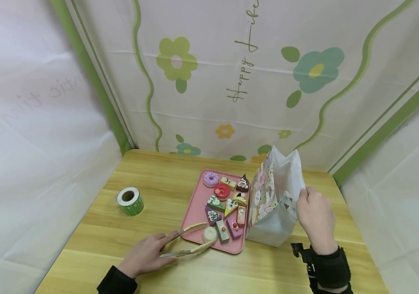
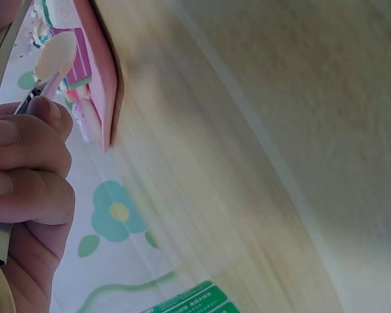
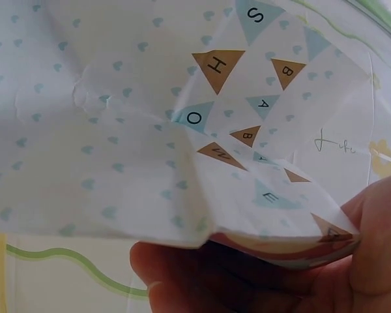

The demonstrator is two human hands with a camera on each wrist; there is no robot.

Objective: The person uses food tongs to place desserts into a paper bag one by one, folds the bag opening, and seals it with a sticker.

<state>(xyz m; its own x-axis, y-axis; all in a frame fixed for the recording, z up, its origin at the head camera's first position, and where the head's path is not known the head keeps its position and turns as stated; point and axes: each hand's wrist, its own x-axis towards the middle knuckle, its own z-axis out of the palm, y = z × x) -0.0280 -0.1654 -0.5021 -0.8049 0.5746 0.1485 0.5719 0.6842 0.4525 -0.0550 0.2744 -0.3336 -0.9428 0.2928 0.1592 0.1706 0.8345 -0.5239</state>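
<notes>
Presently listed: one pair of tongs [image 1: 199,248], grasped in the left grip [image 1: 148,254], tips parted either side of a round white cake [image 1: 210,234]; contact could not be told. Cake's location: near edge of a pink tray [image 1: 193,214], on the bench [image 1: 95,241]. One patterned bag [image 1: 270,229], standing beside the tray, mouth gaping, rim pinched by the right grip [image 1: 316,216]. Step in hand, as judged: picking up the cake. Next move seemingly called for squeezing the tongs, then lifting bagward while the rim was held steady.
</notes>
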